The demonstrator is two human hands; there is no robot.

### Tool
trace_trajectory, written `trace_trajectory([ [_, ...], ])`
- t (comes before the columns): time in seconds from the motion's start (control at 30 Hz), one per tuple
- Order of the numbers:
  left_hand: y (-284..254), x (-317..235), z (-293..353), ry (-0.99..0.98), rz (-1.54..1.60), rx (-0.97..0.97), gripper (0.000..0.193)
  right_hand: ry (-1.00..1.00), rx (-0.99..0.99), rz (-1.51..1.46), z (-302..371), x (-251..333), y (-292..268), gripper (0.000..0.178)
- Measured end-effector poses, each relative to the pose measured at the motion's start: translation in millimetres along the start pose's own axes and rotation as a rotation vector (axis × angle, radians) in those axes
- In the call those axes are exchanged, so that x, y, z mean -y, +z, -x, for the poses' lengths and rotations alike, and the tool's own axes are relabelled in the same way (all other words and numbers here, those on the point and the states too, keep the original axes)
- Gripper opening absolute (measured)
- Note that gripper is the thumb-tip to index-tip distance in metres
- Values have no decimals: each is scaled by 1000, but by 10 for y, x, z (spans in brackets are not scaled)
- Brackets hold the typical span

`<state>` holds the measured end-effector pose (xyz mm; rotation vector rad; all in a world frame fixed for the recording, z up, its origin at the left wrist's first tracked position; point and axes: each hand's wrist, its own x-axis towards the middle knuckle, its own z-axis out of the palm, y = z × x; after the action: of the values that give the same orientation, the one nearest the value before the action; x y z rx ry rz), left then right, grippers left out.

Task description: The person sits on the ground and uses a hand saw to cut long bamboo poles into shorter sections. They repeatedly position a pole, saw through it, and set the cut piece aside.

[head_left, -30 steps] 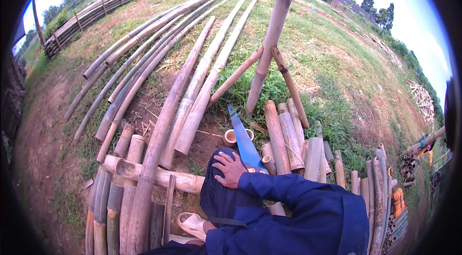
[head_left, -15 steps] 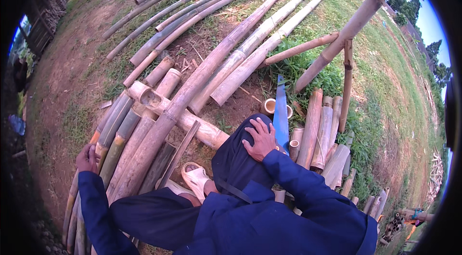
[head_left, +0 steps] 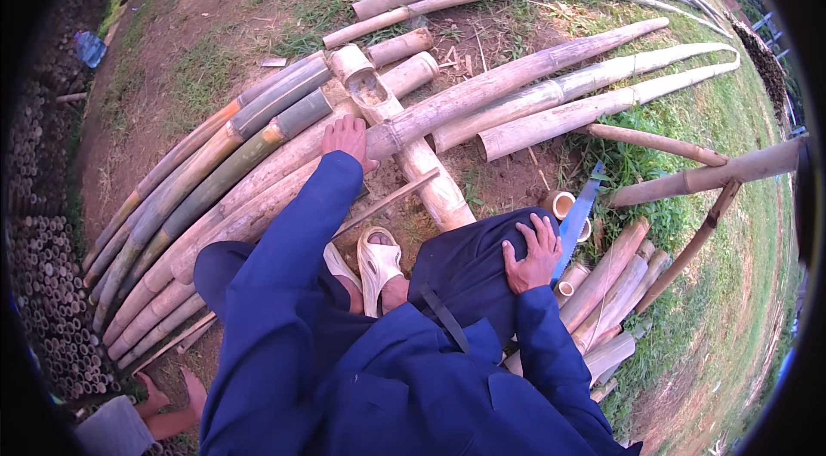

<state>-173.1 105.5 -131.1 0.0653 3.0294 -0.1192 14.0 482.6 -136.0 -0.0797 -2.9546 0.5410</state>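
The left hand [head_left: 347,143] rests, fingers slightly spread, on a long bamboo pole [head_left: 490,88] lying across a notched log [head_left: 434,185]; the right hand [head_left: 533,255] spreads wide on a knee [head_left: 469,245], beside a blue saw [head_left: 580,212].

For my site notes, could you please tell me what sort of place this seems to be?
Probably an outdoor bamboo-working yard: long bamboo poles lie across open ground, a blue saw is beside the right hand, and many round cut ends are stacked at the left.
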Motion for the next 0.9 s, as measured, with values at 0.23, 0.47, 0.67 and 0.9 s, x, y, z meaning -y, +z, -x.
trace_trajectory([
  [0.23, 313, -72, -42, 62, 18, -98, 75, -75, -9, 69, -28, -88, 40, 44],
  [0.47, 311, -10, 148, 120, 98, -34, 76, -189, -26, 83, -48, -61, -30, 44],
  [0.67, 182, 558, 645, 61, 78, 39, 80, -203, -9, 78, 11, -104, -52, 46],
  [0.9, 153, 1958, 1581, -102, -29, 308, 90, -199, 13, 145, -13, 54, -77, 49],
])
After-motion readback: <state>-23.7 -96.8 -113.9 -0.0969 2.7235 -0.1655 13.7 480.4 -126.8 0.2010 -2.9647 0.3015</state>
